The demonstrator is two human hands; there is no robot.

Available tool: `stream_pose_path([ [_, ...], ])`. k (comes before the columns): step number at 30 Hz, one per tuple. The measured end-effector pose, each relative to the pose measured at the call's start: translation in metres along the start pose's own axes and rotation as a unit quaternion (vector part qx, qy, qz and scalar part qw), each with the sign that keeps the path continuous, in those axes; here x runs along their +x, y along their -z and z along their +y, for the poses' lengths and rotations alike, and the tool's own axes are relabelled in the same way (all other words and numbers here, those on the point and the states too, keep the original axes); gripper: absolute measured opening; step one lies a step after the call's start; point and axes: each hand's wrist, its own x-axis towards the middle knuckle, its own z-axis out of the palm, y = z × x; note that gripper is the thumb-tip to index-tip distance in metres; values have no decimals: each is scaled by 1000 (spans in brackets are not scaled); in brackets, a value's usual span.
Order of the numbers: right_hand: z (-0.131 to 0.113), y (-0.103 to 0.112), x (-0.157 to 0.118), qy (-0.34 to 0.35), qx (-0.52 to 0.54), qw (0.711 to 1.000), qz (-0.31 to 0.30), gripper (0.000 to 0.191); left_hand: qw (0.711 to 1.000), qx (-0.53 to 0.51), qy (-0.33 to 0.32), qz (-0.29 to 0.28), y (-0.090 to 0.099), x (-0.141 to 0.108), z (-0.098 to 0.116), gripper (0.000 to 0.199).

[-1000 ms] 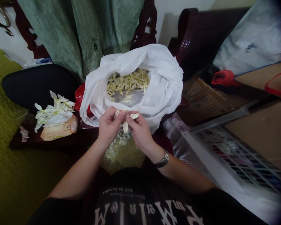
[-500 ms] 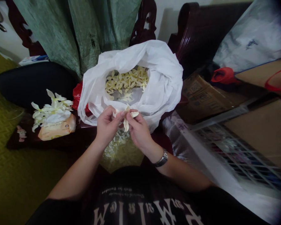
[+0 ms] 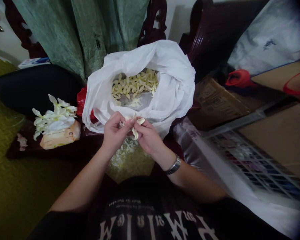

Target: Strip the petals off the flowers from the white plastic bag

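Note:
My left hand [image 3: 115, 131] and my right hand [image 3: 148, 137] meet in front of a white plastic bag [image 3: 173, 76], pinching a pale white flower [image 3: 134, 128] between their fingertips. Inside the bag lies a heap of cream-yellow petals [image 3: 135, 85]. A bunch of white flowers [image 3: 53, 117] rests on a peach-coloured packet [image 3: 61, 135] to the left. Below my hands, a scattering of white flower bits [image 3: 122, 154] lies on a yellowish-green cloth [image 3: 130, 170]. A metal watch [image 3: 173, 166] circles my right wrist.
A dark wooden table edge [image 3: 52, 150] lies under the packet, with a red plastic bag [image 3: 82, 101] behind the white one. A black cushion, green curtain and carved dark wooden furniture stand behind. Cardboard boxes, a wire rack and plastic bags fill the right side.
My hands have drawn closer together and the flower sits lower between them. The view has shifted slightly, so everything appears a little further left and higher.

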Motion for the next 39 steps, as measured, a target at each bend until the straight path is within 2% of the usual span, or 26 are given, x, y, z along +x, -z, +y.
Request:
stream_pose_path([
  [3, 0, 0, 0, 11, 1, 1000, 21, 34, 1000, 14, -18, -13, 2, 2, 1, 20],
  [5, 1, -2, -1, 20, -2, 999, 30, 35, 999, 17, -32, -19, 3, 2, 1, 15],
  [8, 2, -6, -2, 33, -6, 999, 36, 36, 999, 19, -34, -12, 2, 1, 0, 18],
  [15, 1, -5, -2, 20, 1, 1000, 13, 33, 999, -27, 24, 6, -4, -4, -3, 38],
  [17, 0, -3, -2, 21, 5, 1000, 11, 33, 1000, -20, 15, 4, -3, -2, -2, 35],
  [21, 2, -2, 0, 38, -4, 999, 27, 34, 1000, -3, -13, -11, -1, 2, 3, 17],
  [23, 3, -2, 0, 49, -14, 998, 39, 34, 1000, 0, -18, -13, -1, 3, 3, 17],
  [25, 5, -3, 0, 62, -20, 997, 48, 34, 1000, -16, -1, -5, -2, 2, 2, 23],
  [29, 5, -4, 0, 76, -23, 995, 56, 31, 992, -96, 80, 2, -8, -1, -3, 36],
  [34, 3, -6, 0, 87, 15, 994, 62, 28, 978, -164, 132, 1, -10, -2, -4, 34],
  [39, -2, -3, 3, 28, 70, 997, 21, 29, 972, -181, 152, 4, -5, -1, -3, 30],
])
